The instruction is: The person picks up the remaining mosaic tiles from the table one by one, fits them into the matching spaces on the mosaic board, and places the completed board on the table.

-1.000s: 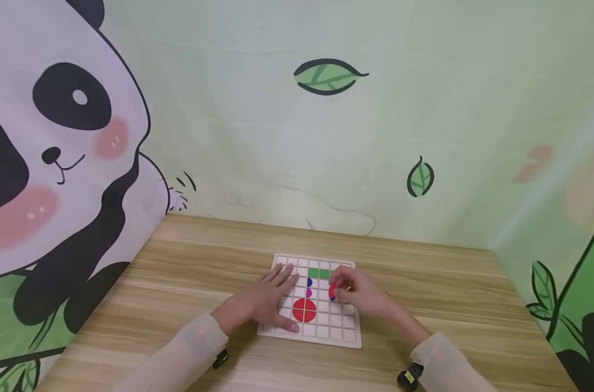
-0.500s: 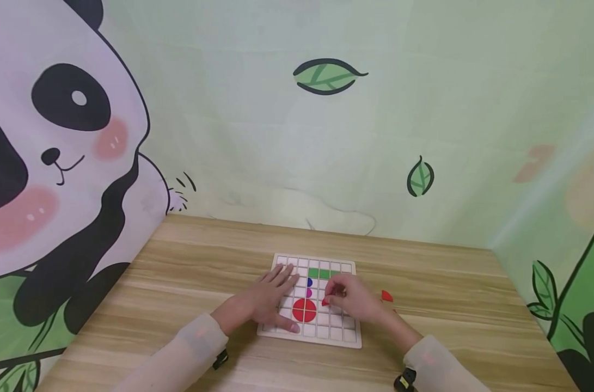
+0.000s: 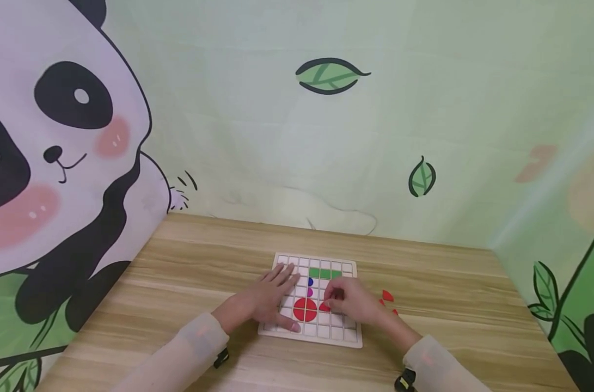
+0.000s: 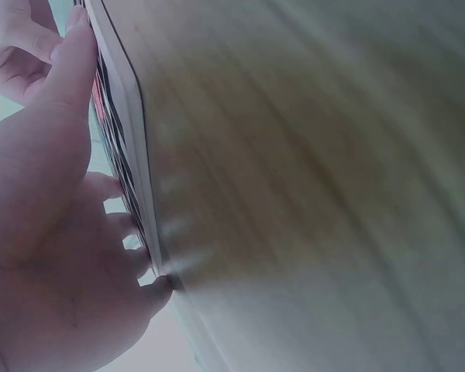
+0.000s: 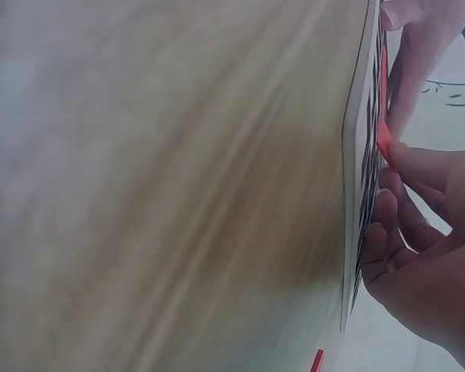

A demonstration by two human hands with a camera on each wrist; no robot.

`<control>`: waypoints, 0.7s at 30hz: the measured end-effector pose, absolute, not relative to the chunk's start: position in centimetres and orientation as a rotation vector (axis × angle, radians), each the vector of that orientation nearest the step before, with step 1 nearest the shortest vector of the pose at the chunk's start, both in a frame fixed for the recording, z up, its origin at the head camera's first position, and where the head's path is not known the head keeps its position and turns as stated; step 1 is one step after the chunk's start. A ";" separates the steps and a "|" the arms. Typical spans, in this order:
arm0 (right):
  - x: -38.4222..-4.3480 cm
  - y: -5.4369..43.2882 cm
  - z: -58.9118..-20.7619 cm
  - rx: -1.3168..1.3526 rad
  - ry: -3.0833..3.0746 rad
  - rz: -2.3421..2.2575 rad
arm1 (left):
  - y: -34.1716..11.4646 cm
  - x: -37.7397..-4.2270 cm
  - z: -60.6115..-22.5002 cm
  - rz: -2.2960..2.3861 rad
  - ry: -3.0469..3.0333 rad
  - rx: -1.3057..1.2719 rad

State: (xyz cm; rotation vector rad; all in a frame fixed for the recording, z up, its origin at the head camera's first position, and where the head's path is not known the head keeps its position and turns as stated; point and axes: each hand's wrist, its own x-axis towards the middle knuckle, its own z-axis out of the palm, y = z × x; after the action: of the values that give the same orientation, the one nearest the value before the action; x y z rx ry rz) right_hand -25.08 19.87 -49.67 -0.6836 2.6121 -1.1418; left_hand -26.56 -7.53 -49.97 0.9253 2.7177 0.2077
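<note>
A white gridded board [image 3: 321,330] lies flat on the table. My left hand [image 3: 272,296] rests on its left side with fingers spread; the left wrist view shows that hand [image 4: 54,209] along the board's edge. With thumb and fingertips, my right hand [image 3: 353,299] pinches a red quarter-circle piece [image 3: 324,306] at the board, just right of a red circle [image 3: 305,310] made of quarter pieces. The right wrist view shows this red piece [image 5: 384,142] tilted at the grid. Above the circle sit a magenta dot [image 3: 310,292], a blue dot [image 3: 310,281] and a green strip [image 3: 324,273].
Several loose red pieces [image 3: 387,295] lie on the wooden table [image 3: 439,294], right of the board and close to my right forearm. A cloth backdrop [image 3: 257,136] with a printed panda and leaves stands behind the table.
My right hand has moved left and toward me over the board, bringing the red piece down beside the red circle. Loose red pieces beyond the wrist show more. The left hand stays put.
</note>
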 end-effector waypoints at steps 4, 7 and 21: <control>-25.0 20.0 -49.8 -0.714 2.631 -1.114 | -7.5 -26.5 -50.1 0.197 2.723 0.930; -25.0 19.9 -49.9 -0.734 2.651 -1.083 | -7.5 -26.5 -50.1 0.200 2.723 0.935; -25.8 24.2 -47.3 -0.559 2.805 -1.105 | -7.4 -26.3 -49.8 0.241 2.711 0.920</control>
State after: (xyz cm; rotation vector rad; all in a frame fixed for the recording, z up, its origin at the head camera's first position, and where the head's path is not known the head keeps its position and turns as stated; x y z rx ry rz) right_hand -25.78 24.18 -47.34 -0.5591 2.8048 -1.1052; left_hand -26.34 -7.44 -49.83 0.9200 2.7110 0.2407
